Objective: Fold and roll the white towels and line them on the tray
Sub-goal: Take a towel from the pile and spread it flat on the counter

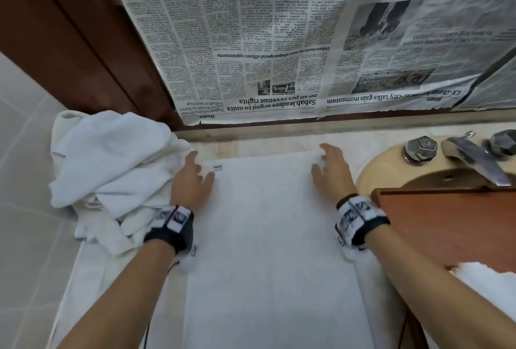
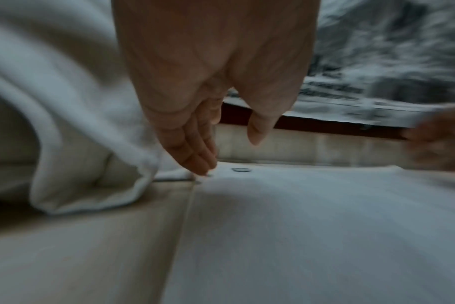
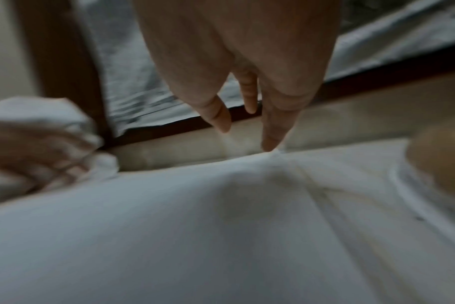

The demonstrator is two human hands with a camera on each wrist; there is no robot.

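A white towel (image 1: 265,237) lies flat and lengthwise on the counter, with a small label (image 1: 217,167) near its far left corner. My left hand (image 1: 199,170) rests at that corner with straight fingertips (image 2: 200,164) touching the towel (image 2: 325,226) and the thumb held apart. My right hand (image 1: 321,158) is at the far right corner, where one straight fingertip (image 3: 269,144) touches a small raised peak in the towel's (image 3: 169,226) edge. A heap of crumpled white towels (image 1: 111,158) sits beside my left hand. At the right is the wooden tray (image 1: 446,226), with a white towel (image 1: 491,279) on its near end.
A beige sink (image 1: 391,170) with a metal faucet (image 1: 474,156) and two knobs sits behind the tray. Newspaper (image 1: 279,41) covers the wall above the counter's back edge. A dark wooden frame (image 1: 69,41) and a tiled wall (image 1: 22,153) close off the left side.
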